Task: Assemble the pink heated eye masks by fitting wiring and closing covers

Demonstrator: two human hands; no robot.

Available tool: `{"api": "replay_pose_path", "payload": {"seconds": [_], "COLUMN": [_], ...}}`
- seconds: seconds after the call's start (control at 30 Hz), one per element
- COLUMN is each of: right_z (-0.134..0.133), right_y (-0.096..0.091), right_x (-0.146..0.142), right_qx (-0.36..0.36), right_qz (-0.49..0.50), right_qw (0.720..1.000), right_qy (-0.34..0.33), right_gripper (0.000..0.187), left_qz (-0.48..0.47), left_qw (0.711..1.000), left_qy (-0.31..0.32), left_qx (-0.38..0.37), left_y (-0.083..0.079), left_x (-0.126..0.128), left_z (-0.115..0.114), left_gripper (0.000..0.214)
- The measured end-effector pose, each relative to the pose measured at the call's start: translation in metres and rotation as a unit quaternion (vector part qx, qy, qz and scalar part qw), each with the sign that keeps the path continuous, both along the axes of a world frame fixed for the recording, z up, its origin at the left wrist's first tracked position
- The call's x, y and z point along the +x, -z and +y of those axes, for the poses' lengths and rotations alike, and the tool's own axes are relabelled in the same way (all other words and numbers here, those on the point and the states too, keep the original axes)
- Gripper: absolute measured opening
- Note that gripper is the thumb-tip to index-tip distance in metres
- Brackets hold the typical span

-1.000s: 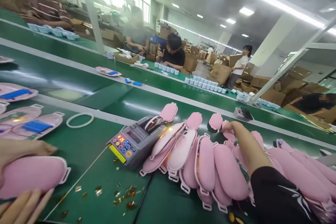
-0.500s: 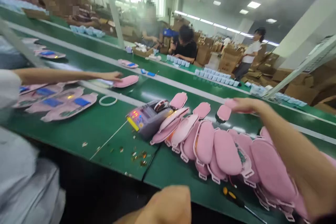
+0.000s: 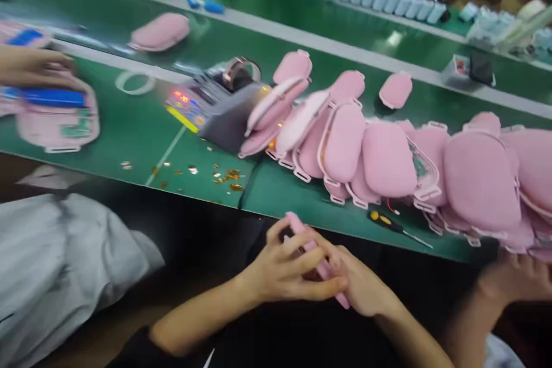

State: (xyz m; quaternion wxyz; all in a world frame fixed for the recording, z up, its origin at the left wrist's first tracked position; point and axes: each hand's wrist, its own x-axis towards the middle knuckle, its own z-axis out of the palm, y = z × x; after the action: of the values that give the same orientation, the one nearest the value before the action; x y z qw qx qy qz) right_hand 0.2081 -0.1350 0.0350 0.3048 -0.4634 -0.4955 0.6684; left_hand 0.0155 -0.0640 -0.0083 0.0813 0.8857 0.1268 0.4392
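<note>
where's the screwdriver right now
In the head view, the screwdriver lies on the green table near its front edge, right of centre, just below the row of pink shells and above the right hand.

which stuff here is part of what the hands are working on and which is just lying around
In hand:
- pink piece, gripped by left hand and right hand
- pile of pink pieces on the green table

Lying about:
- tape dispenser
- screwdriver
- white ring
- gold scraps
</note>
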Motion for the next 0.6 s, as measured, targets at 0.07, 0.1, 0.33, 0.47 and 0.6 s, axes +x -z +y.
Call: {"api": "replay_pose_path", "payload": {"seconds": [0.07, 0.1, 0.33, 0.47, 0.6], "right_z": [0.001, 0.0, -0.054, -0.074, -0.069], "right_y": [0.002, 0.006, 0.071, 0.095, 0.099], "right_x": [0.004, 0.008, 0.01, 0.005, 0.009], "right_qx": [0.022, 0.023, -0.202, -0.251, -0.22], "right_qz": [-0.033, -0.032, 0.192, 0.241, 0.197], "right_qw": [0.999, 0.998, 0.959, 0.93, 0.949], "right_qy": [-0.032, -0.045, 0.044, 0.119, 0.113], "right_gripper": [0.096, 0.1, 0.11, 0.091, 0.087], "left_qz": [-0.038, -0.036, -0.004, 0.001, 0.021], "left_qw": [0.999, 0.999, 0.984, 0.974, 0.957], "left_qy": [0.012, 0.026, 0.046, 0.031, 0.047], "left_qx": [0.001, 0.002, -0.17, -0.224, -0.285], "left_y": [0.012, 0.019, 0.071, 0.087, 0.097], "left_x": [0.0, 0.001, 0.009, 0.007, -0.004], "left_z": [0.0, -0.001, -0.039, -0.051, -0.054], "left_gripper": [0.032, 0.028, 0.077, 0.098, 0.122]}}
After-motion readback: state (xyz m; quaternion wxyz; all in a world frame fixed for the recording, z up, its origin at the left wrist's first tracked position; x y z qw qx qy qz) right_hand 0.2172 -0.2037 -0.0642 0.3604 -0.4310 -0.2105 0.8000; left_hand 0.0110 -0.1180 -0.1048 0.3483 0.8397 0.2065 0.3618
